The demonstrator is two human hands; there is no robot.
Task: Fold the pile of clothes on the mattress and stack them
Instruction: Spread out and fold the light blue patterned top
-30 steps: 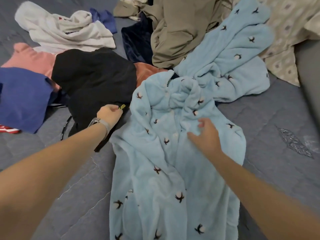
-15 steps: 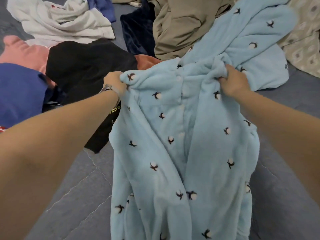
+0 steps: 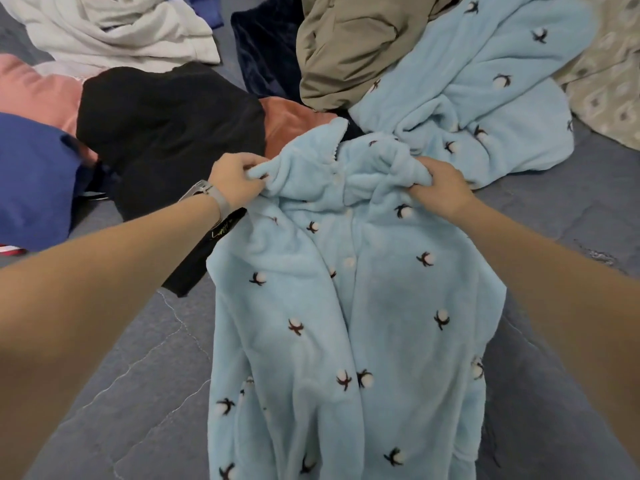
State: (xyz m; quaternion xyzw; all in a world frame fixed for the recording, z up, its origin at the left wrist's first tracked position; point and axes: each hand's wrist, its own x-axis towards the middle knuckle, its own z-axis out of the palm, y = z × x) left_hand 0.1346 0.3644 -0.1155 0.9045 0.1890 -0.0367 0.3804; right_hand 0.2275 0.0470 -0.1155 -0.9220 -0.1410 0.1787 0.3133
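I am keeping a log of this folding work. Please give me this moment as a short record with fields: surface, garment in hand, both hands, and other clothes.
surface: grey quilted mattress
garment in hand: light blue fleece top with cotton-flower print, buttons facing up
left hand: fingers grip the top's left shoulder
right hand: fingers grip the top's right shoulder
other clothes: black garment, khaki garment, white garment, second light blue piece
folded stack: none visible

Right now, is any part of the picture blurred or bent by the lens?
Head view: sharp in the centre, where left hand and right hand grip the blue fleece pajama top; forearms bulge at the lower corners from wide-angle distortion; patterned fabric at the right edge looks soft; lighting even, no glare.
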